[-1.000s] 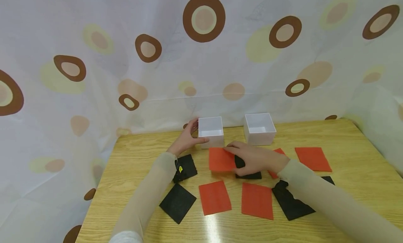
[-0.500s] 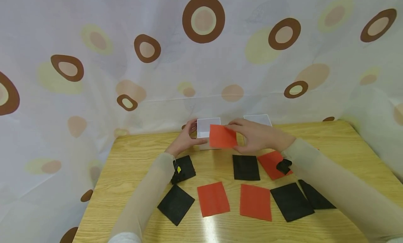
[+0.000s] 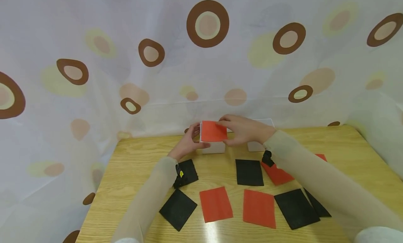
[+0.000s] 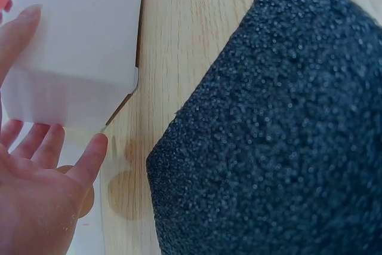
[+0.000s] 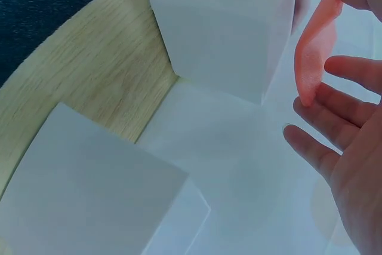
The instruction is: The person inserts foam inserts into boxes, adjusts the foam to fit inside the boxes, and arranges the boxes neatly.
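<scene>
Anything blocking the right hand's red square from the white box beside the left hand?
Nothing visible stands between the red square and the white box; the left hand is at the box's outside walls.

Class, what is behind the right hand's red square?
In the head view, the left white box: its front wall and some rim show. The red square hides most of its opening; contents cannot be seen.

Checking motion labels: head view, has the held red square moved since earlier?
Yes, up and slightly left: the red square was below the left white box, now overlaps its opening.
</scene>
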`<state>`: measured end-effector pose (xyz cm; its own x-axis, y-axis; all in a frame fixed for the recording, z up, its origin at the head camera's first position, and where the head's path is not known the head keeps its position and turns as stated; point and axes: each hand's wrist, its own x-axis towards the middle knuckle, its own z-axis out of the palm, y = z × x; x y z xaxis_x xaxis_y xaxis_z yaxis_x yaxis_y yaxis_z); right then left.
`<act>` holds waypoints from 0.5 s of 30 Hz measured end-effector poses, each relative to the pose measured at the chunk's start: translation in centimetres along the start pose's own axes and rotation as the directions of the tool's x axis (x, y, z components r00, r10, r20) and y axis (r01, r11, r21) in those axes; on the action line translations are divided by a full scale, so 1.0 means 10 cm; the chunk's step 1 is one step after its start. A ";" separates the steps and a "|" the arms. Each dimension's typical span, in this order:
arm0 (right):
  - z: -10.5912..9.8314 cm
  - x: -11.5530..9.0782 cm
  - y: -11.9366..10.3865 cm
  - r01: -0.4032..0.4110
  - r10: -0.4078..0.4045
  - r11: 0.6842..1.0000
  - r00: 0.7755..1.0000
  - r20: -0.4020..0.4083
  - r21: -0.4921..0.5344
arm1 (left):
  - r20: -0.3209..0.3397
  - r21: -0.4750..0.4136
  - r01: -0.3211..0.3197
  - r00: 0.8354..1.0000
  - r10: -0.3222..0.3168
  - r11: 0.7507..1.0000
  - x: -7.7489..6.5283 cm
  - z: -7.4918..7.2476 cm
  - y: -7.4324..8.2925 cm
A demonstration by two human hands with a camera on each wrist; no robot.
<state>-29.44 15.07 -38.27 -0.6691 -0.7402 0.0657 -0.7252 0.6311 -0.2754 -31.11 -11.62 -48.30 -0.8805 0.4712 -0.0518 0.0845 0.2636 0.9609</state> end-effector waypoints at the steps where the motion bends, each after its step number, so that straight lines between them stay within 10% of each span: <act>1: 0.01 0.03 0.01 0.004 -0.004 1.000 1.000 0.001 -0.003 | 0.001 0.003 -0.002 1.000 0.002 1.000 0.00 0.00 0.00; 15: 0.05 0.24 0.08 -0.006 0.010 0.997 0.998 0.057 -0.071 | 0.007 0.009 -0.028 1.000 0.028 1.000 0.01 0.00 -0.01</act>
<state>-31.54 13.62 -38.85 -0.6661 -0.7458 0.0078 -0.7308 0.6505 -0.2069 -31.25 -11.60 -48.42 -0.8745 0.4842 -0.0270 0.1130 0.2575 0.9596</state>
